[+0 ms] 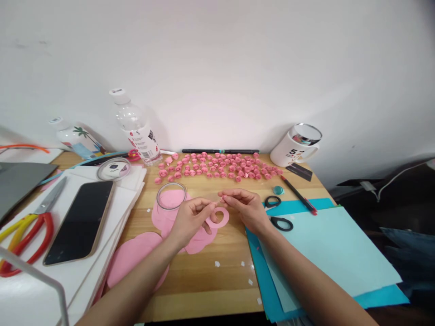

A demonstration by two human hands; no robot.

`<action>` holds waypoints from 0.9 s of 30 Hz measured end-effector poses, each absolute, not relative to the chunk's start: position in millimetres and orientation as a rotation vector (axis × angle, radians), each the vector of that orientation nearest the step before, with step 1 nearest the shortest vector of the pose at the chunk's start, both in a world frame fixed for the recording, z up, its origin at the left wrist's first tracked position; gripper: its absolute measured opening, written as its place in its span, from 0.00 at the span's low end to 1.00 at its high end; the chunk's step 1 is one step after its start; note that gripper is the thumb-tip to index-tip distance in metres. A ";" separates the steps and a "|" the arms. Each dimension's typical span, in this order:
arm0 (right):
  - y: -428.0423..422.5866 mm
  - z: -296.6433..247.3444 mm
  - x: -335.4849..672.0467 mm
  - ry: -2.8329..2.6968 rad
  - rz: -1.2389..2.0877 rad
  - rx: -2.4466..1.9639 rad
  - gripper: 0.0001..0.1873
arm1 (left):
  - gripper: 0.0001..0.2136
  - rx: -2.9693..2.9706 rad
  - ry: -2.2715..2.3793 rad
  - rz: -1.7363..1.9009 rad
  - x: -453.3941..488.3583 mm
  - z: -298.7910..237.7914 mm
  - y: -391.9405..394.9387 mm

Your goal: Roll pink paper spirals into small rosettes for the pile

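Note:
My left hand (190,219) and my right hand (245,206) meet over the middle of the wooden desk (204,271). Both pinch the top of a pink paper spiral strip (219,216) that hangs down between them in a loop. Under the hands lie pink paper circles (136,258). A small glass lid or jar (171,195) rests on one pink circle just left of my left hand. Many small rolled pink paper roses (217,166) are spread in rows behind the hands.
A phone (79,222) lies on white sheets at left, with red-handled scissors (27,235) beside it. Blue paper sheets (326,253), black scissors (280,217) and a red pen (299,195) lie at right. Two bottles (137,129), a black marker and a white mug (295,147) stand along the wall.

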State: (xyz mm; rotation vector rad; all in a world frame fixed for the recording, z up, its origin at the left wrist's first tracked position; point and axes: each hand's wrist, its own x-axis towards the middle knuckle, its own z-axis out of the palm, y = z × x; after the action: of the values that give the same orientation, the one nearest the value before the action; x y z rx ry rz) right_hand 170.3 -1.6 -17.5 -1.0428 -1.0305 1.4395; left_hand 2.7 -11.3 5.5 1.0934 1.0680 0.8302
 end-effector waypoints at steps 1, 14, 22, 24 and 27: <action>-1.7 -17.7 170.3 -1.024 1.439 -1.043 0.10 | 0.12 1.099 1.068 0.828 2.8 4.7 -11.4; -2.8 -19.2 169.2 -1.015 1.408 -1.045 0.09 | 0.13 1.135 1.084 0.796 2.9 5.5 -11.8; -2.3 -19.2 169.4 -1.004 1.476 -1.045 0.11 | 0.13 1.137 1.086 0.791 2.5 5.8 -11.8; -2.5 -19.3 169.4 -0.998 1.476 -1.039 0.10 | 0.13 1.144 1.076 0.785 2.2 5.0 -11.7; -3.2 -19.1 169.0 -0.997 1.463 -1.041 0.09 | 0.13 1.151 1.064 0.775 2.0 4.8 -11.7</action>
State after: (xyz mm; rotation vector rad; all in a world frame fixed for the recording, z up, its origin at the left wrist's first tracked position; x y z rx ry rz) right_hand 169.0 -3.2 -19.1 -1.0409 -0.9969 1.4627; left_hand 2.0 -11.7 4.8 1.1510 1.0636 0.7754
